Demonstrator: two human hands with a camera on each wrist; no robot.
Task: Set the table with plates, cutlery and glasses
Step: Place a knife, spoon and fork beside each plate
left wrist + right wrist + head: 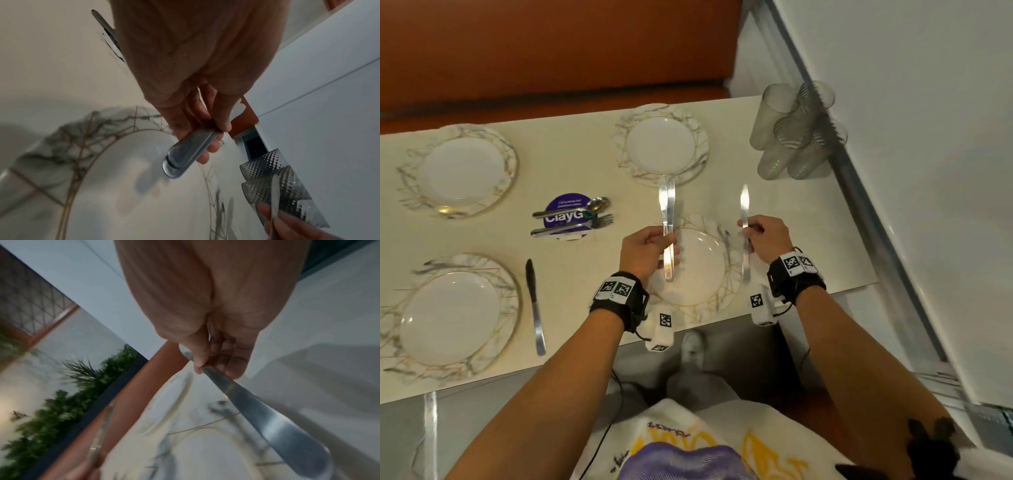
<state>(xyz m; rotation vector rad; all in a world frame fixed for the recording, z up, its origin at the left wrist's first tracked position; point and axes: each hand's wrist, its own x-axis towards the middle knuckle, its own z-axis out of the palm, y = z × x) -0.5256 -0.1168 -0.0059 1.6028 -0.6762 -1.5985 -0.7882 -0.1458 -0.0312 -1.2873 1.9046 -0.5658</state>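
The left hand (645, 251) is covering the near plate's (702, 263) left rim. Its two knives (667, 219) are overlapping, their blades blurring together. The picture's left edge is cutting off the plate (448, 315) at the bench's near-left corner.

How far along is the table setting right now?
Done: four marble-patterned plates are laid on the cream table, and one steel knife lies right of the near-left plate. In hand: the left hand holds two knives and the right hand one knife, above the near-right plate. Left: spoon and forks wait mid-table; clear glasses stand bunched in the corner.
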